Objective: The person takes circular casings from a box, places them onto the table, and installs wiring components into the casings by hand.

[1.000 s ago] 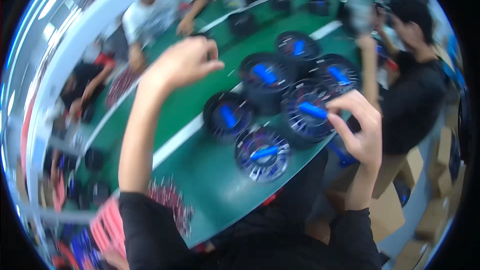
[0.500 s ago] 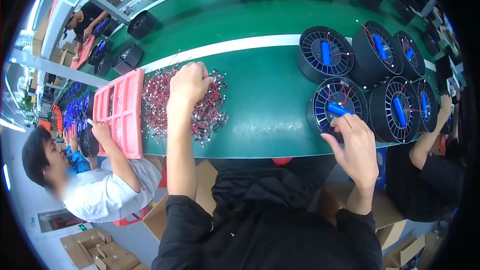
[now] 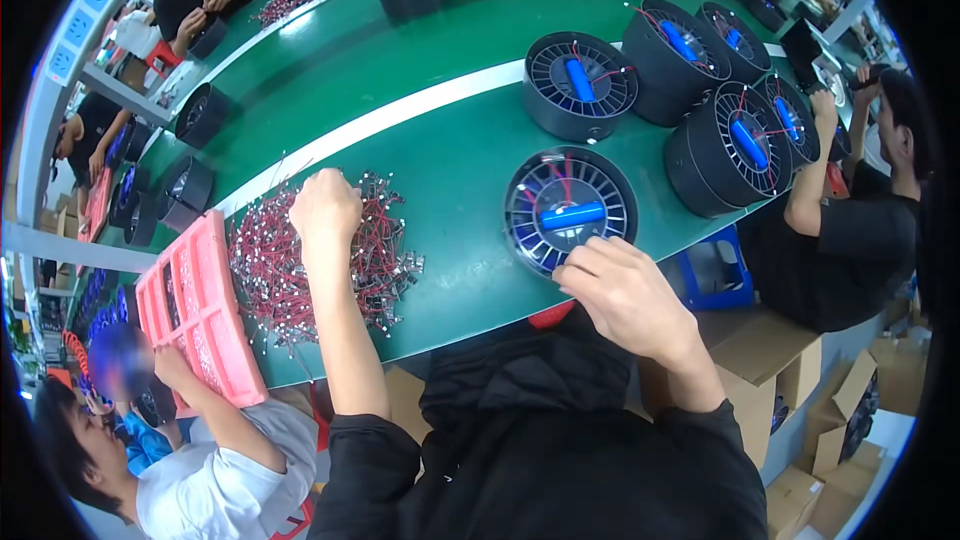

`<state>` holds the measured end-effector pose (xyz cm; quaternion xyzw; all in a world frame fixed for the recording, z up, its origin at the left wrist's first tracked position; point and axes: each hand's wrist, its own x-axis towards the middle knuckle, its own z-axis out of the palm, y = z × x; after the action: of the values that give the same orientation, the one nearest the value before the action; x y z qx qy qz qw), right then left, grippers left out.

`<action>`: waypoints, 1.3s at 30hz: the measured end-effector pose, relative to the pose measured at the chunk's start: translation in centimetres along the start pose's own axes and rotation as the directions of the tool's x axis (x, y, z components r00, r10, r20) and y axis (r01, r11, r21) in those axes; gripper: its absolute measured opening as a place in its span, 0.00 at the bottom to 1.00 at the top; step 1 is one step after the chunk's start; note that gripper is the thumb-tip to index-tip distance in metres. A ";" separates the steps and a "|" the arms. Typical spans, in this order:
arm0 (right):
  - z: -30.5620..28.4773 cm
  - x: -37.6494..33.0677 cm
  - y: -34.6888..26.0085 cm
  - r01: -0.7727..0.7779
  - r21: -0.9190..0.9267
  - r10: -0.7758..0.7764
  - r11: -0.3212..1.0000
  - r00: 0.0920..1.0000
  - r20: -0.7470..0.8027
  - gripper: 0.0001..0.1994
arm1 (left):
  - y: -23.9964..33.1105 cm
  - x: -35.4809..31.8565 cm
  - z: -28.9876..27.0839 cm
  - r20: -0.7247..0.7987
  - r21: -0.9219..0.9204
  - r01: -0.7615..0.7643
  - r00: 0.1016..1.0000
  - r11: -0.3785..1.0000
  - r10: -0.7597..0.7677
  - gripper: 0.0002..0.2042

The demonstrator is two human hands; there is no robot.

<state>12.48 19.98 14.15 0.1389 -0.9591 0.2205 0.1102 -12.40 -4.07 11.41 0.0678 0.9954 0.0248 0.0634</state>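
Observation:
My left hand (image 3: 327, 205) is closed, knuckles up, over the far part of a loose pile of red and black wires (image 3: 375, 275) with small white connectors. Anything between its fingers is hidden. At the near right edge of a round black fan housing (image 3: 515, 230), my right hand (image 3: 630, 298) curls its fingers over the rim; the fingertips are partly hidden. Inside the housing, a blue cylindrical battery (image 3: 573, 216) lies across the slotted ring, with red wires beyond it.
Several similar housings (image 3: 690, 175) with blue batteries stand to the right. A pink divided tray (image 3: 222, 315) sits left of the wires on the green table (image 3: 460, 290). People work on both sides, a white-sleeved person (image 3: 225, 470) close on my left. Cardboard boxes (image 3: 750, 350) stand below.
The view has turned. The nearest housing now stands apart from its right neighbour, and its battery has turned. My right hand has shifted from the battery to the rim; my left stays over the wires.

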 end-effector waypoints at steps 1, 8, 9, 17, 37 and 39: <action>0.2 0.0 -0.2 0.011 0.006 -0.011 1.000 1.000 0.004 0.07 | 0.0 0.1 0.0 0.005 -0.001 -0.005 1.000 1.000 0.005 0.11; 0.7 -0.2 -0.6 0.048 0.014 -0.048 0.999 0.999 -0.001 0.08 | -0.4 0.0 -0.9 0.056 0.058 -0.029 0.998 0.998 0.025 0.13; 0.6 -0.3 -0.5 0.042 0.019 -0.042 0.999 0.999 -0.007 0.08 | -0.6 -0.1 -0.7 0.058 0.060 -0.025 0.998 0.998 0.021 0.13; -1.1 1.8 0.3 -0.026 0.248 0.055 0.968 0.992 -0.111 0.08 | 1.4 -3.6 -1.1 -0.357 -0.280 -0.366 0.898 0.888 0.258 0.09; 3.6 6.7 1.2 -0.264 0.115 0.285 0.958 0.928 -0.240 0.04 | 7.9 -5.7 1.5 -0.194 -0.714 -0.488 0.827 0.501 0.528 0.08; 3.7 6.9 1.2 -0.264 0.055 0.269 0.963 0.930 -0.250 0.04 | 8.0 -5.7 1.5 -0.204 -0.719 -0.494 0.822 0.489 0.531 0.07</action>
<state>5.07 17.80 12.30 -0.0210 -0.9445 0.2594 0.2003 -5.53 3.10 11.05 0.3288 0.8270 0.4455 0.0975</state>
